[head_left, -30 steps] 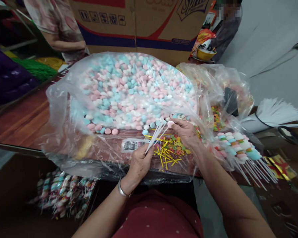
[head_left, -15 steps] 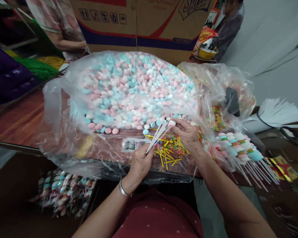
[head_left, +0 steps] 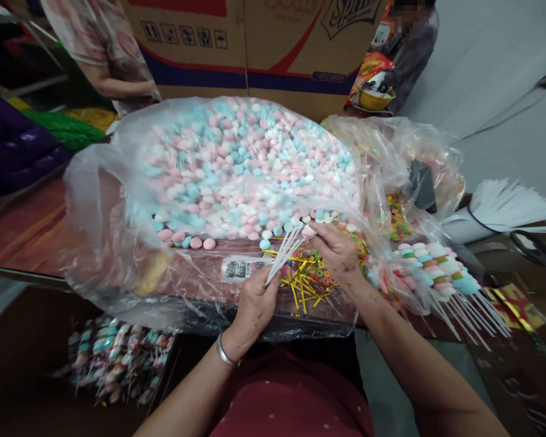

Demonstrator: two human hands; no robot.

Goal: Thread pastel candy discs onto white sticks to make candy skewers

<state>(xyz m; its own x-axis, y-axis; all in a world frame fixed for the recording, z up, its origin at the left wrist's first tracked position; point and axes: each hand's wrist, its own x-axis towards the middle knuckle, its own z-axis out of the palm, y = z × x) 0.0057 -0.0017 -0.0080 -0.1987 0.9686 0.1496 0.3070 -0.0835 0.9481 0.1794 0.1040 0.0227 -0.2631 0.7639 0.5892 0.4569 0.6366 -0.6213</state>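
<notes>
My left hand is closed round the lower ends of several white sticks, which fan up and to the right. At the tips of the sticks, my right hand pinches a pale pink marshmallow. Behind both hands lies a large clear bag of pink, blue and white marshmallows, with a few loose ones along its front edge. Gold twist ties and colourful ring-shaped candies lie between and below my hands.
Finished marshmallow skewers lie at the right, below a bundle of white sticks. A box at the lower left holds wrapped skewers. A large carton stands behind the bag. Two people are at the back.
My right hand has moved slightly left with the marshmallow, closer to the stick tips. The sticks in my left hand are spread a little differently. The whole view has shifted slightly.
</notes>
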